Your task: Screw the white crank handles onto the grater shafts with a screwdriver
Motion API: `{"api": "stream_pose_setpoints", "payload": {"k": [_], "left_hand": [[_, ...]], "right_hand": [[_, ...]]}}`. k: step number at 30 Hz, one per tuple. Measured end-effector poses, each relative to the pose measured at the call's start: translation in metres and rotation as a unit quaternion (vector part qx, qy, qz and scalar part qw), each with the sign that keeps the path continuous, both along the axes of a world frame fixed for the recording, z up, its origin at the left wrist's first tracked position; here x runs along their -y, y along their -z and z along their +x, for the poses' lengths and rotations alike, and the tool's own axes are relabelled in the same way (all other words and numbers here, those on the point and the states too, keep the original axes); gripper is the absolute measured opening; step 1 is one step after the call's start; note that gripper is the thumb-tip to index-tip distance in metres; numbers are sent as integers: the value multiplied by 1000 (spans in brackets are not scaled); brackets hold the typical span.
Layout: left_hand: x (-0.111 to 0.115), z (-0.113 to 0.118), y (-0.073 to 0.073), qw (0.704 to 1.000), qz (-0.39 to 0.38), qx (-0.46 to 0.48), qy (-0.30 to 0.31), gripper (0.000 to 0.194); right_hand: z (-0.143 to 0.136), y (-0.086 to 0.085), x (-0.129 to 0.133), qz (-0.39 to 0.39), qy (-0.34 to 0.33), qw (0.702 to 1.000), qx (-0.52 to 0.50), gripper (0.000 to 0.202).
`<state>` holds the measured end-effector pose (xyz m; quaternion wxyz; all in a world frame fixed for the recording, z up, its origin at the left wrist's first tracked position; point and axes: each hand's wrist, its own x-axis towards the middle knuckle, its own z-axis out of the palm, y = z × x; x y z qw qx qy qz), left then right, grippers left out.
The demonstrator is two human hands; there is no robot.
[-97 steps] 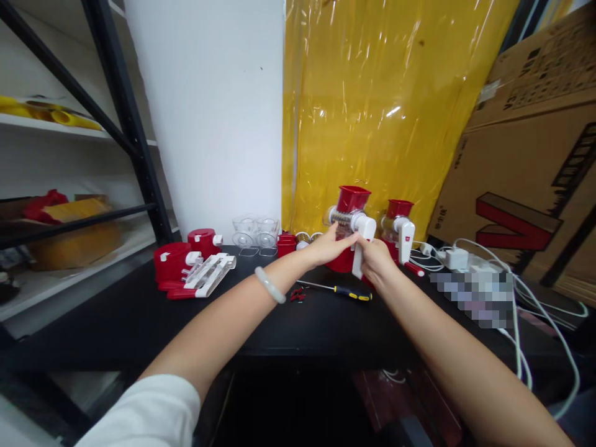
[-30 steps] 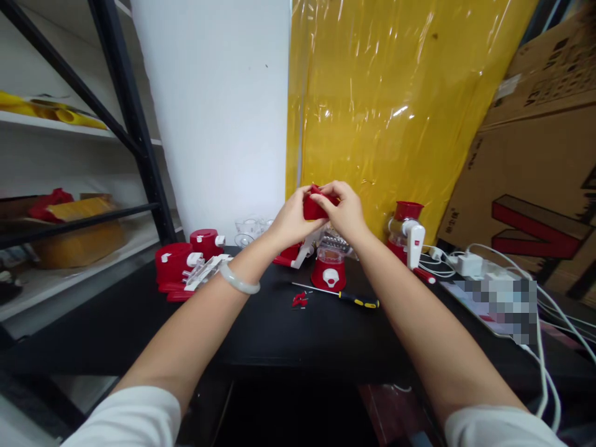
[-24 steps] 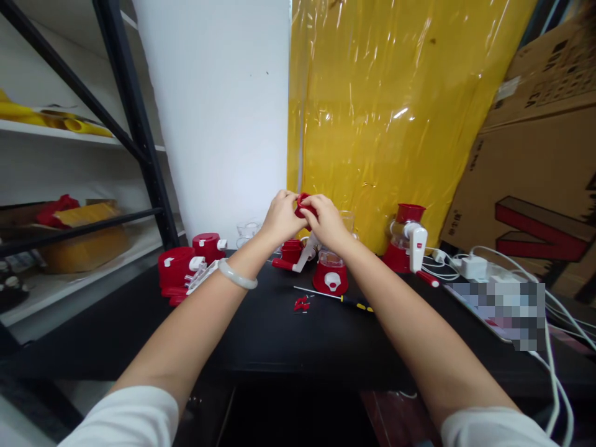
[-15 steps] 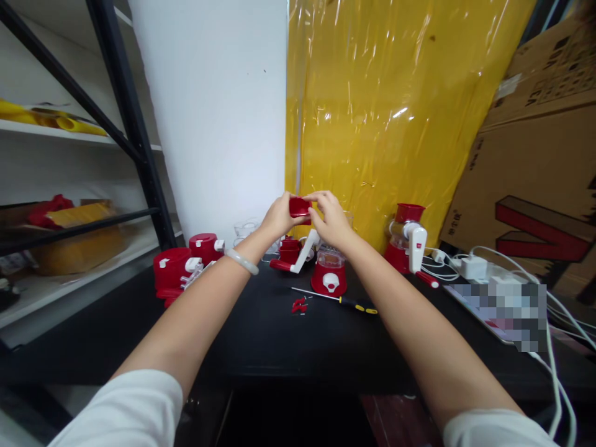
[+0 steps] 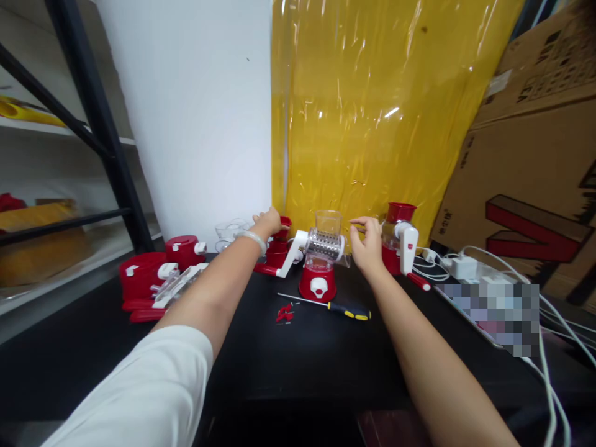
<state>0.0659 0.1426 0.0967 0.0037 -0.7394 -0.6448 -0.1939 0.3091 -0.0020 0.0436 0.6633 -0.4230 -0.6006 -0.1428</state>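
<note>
My left hand (image 5: 268,223) reaches to the back of the black table, its fingers closed at a red plastic hopper (image 5: 285,221); the fingertips are partly hidden. Just below it stand more red hopper parts (image 5: 277,251). My right hand (image 5: 367,241) is raised and holds nothing, thumb and fingers apart, beside a rotary drum grater (image 5: 326,242). This grater has a red base, a metal drum, a clear housing and a white crank with a red handle. In front of it lie a screwdriver (image 5: 349,310) and small red pieces with screws (image 5: 285,313).
A second rotary grater (image 5: 401,239) with a red hopper on top stands at the right. Red bases (image 5: 144,276) and clear parts (image 5: 230,230) are at the left. A tablet (image 5: 484,316), chargers (image 5: 464,269) and white cables lie at the right, before a large carton (image 5: 521,161).
My hands have parted. The left moved left and down with the red hopper to the red parts; the right let go and moved right, uncovering the middle grater. The view has shifted slightly.
</note>
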Motion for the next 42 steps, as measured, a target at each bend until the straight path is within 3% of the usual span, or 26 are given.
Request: {"api": "stream_pose_setpoints", "payload": {"k": [4,11,15,24,28,31,33,35,37,38,42], "left_hand": [[-7,3,4,999,-9,-36,-32,94],[-10,1,6,995,-30,-95,-23,86],[-9,4,7,993,-35,-117,-8,80],[-2,9,-6,983,-54,-173,6,72],[3,10,-9,992,-34,-120,14,63],[12,11,-13,996,4,-80,33,56],[25,11,-15,996,48,-54,56,51],[44,10,-13,991,99,-19,87,44],[67,10,-5,984,134,22,117,41],[78,9,1,973,149,90,152,39],[110,8,32,937,157,223,219,34]], "right_hand": [[-1,12,-12,-57,-54,996,-43,16],[-1,23,-23,-96,-132,981,-100,24],[0,22,-22,-109,-143,978,-102,26],[2,24,-24,-109,-143,978,-104,26],[3,24,-24,-108,-135,980,-96,26],[6,20,-18,-97,-88,987,-93,28],[11,16,-13,-96,-37,989,-102,34],[14,15,-10,-122,-28,985,-116,45],[14,15,-9,-180,-80,970,-141,56],[13,16,-10,-214,-119,956,-160,59],[3,21,-14,-302,-272,879,-248,59]]}}
